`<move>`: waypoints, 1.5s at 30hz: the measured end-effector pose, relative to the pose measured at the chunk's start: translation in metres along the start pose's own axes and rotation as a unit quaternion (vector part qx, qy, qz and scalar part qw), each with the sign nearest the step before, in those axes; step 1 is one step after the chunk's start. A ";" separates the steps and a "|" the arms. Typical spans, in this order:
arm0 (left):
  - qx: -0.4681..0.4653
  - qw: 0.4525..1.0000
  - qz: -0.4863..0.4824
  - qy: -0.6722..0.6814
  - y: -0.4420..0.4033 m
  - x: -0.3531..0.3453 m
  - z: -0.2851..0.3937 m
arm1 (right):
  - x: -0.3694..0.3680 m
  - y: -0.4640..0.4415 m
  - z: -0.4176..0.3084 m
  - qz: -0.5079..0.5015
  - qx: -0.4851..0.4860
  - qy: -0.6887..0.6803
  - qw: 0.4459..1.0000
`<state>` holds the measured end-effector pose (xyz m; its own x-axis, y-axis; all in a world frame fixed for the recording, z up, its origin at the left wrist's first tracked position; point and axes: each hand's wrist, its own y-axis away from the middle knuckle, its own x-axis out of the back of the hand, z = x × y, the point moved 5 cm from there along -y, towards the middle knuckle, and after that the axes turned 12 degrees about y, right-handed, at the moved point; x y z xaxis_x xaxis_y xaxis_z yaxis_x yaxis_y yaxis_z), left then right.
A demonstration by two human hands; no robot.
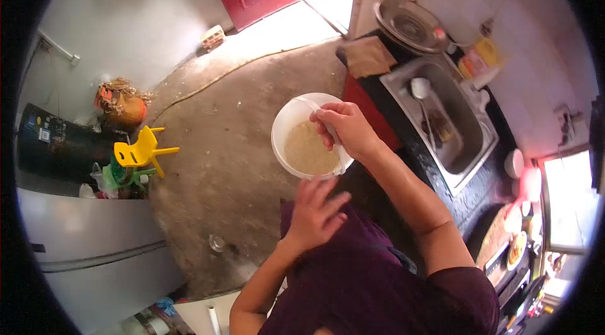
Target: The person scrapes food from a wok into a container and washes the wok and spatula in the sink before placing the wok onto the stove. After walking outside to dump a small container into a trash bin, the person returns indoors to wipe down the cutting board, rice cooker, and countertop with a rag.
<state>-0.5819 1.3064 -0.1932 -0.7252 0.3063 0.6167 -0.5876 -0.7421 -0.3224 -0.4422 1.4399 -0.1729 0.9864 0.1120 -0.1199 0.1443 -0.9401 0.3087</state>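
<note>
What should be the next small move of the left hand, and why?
I would probably let the left hand steady the bucket. The right hand holds it by the handle, so it could swing and spill the pale contents. The left hand is open, looks free, and is close to the bucket's near side.

Two hands (310,220) (348,127), one bucket (282,122) — one yellow chair (141,150)

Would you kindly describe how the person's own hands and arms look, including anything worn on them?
The right sleeve is short and dark purple; the left one cannot be made out. The left hand and right hand are bare, with no glove or watch visible.
</note>
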 end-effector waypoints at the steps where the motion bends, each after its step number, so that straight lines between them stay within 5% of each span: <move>1: 0.011 0.999 0.043 0.003 -0.008 0.017 -0.027 | -0.008 -0.025 -0.008 -0.013 0.010 -0.003 1.000; 2: 0.084 0.990 0.111 0.005 -0.018 0.035 -0.061 | -0.015 -0.048 -0.015 -0.023 0.018 -0.006 1.000; 8: 0.101 0.988 0.043 -0.112 -0.131 0.102 -0.183 | -0.050 -0.188 -0.065 -0.007 0.059 0.005 0.998; 18: 0.077 0.995 0.068 0.002 -0.273 0.208 -0.318 | -0.072 -0.388 -0.147 0.085 0.039 -0.037 0.995; 23: 0.059 0.982 0.119 0.137 -0.346 0.250 -0.387 | -0.040 -0.480 -0.171 0.118 0.020 -0.015 0.993; 35: -0.015 0.983 0.143 -0.118 -0.587 0.286 -0.524 | 0.041 -0.708 -0.269 0.139 0.000 -0.145 0.980; 38: 0.018 0.986 0.141 -0.092 -0.641 0.292 -0.557 | 0.067 -0.749 -0.297 0.142 0.004 -0.135 0.981; 45: -0.095 0.993 0.064 -0.024 -0.778 0.300 -0.628 | 0.152 -0.859 -0.339 0.196 0.024 -0.100 0.975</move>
<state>-0.5672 2.3503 -0.2086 -0.7835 0.1851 0.5932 -0.5520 -0.6459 -0.5275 -0.3896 2.3735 -0.1360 0.9297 -0.3192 -0.1838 -0.2493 -0.9126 0.3240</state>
